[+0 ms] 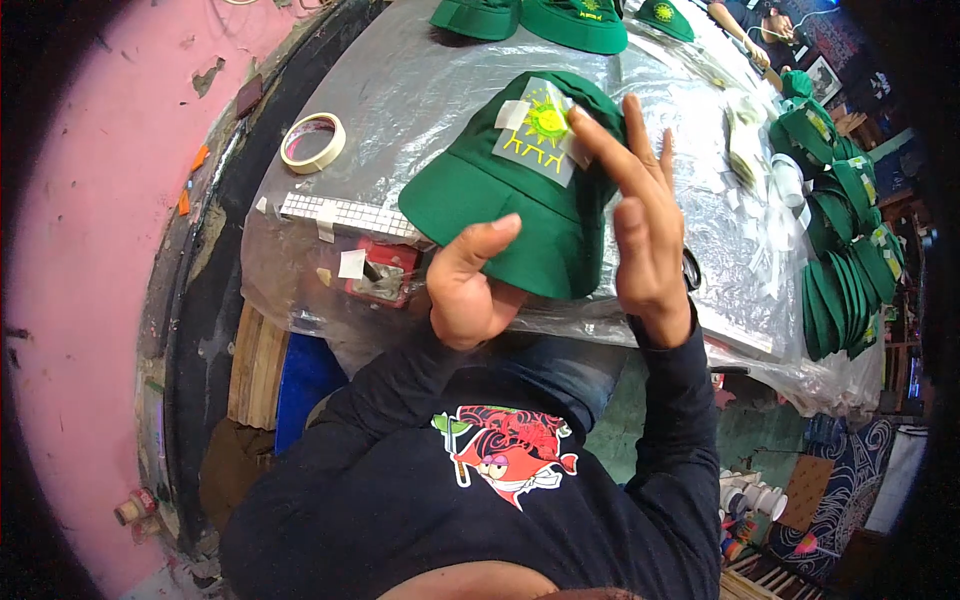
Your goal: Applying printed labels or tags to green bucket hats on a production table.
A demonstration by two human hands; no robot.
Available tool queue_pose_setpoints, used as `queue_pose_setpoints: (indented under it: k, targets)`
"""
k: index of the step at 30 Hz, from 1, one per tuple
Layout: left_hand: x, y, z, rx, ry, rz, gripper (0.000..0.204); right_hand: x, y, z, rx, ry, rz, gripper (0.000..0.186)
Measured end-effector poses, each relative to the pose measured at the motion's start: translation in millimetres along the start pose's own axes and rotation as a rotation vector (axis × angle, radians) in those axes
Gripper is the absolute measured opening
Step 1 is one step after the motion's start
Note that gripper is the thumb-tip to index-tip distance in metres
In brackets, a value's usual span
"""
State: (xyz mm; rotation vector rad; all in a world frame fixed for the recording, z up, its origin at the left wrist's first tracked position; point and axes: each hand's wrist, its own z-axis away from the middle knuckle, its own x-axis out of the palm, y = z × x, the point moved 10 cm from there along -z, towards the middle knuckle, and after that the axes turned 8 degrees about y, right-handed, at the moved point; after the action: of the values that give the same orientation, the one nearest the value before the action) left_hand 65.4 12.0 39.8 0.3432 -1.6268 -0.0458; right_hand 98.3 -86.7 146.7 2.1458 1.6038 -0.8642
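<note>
A green cap (520,225) is held over the plastic-covered table, its brim toward me. My left hand (468,285) grips the brim, thumb on top and the other fingers hidden underneath. On the cap's front lies a clear sheet with a yellow sun design (543,125), fixed by strips of pale tape (512,115) at its sides. My right hand (648,225) is at the cap's right side, fingers stretched and apart. One fingertip touches the right edge of the sheet; nothing is held in that hand.
A roll of masking tape (313,143) lies at the left, behind a white gridded strip (350,213). More green caps (575,25) sit at the far edge. Stacked caps (845,290) line the right side. A person's arm (738,35) shows at the far right.
</note>
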Motion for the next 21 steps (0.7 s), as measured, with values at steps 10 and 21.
queue_pose_setpoints:
  k: [10, 21]
  targets:
    - [2, 4, 3, 0.014, -0.006, -0.016, 0.039, -1, -10, 0, -0.096, -0.018, 0.199, 0.065]
    - [0, 1, -2, 0.059, 0.011, -0.031, 0.040, -6, 10, -8, 0.100, 0.136, -0.060, 0.057]
